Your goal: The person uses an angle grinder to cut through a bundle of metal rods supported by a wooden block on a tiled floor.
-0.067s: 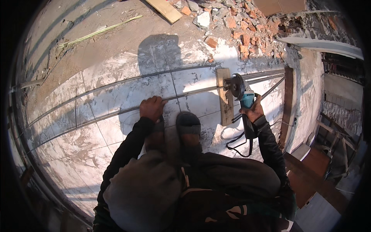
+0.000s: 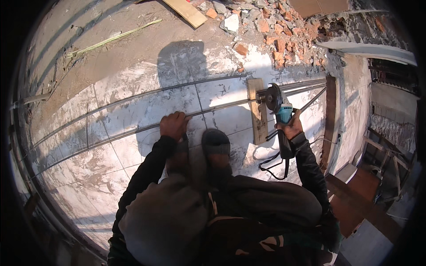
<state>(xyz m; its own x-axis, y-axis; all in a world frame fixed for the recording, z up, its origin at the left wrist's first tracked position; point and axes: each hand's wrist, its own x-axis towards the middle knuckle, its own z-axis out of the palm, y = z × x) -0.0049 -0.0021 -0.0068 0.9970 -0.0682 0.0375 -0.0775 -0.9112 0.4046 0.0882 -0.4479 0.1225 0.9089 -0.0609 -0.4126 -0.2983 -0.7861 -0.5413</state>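
Long thin metal rods run across a stained tiled floor. My left hand is closed around them, left of the middle. In my right hand is a teal and black angle grinder, gripped by its body. Its dark disc stands upright beside the rods, just right of a short wooden board that lies under them. Whether the disc touches the rods cannot be made out. A black cord loops below the grinder's rear end.
Another long rod lies farther off. Broken bricks and rubble are heaped at the far right, near a plank. A rough wall rises on the right. My shoe is planted close to the rods.
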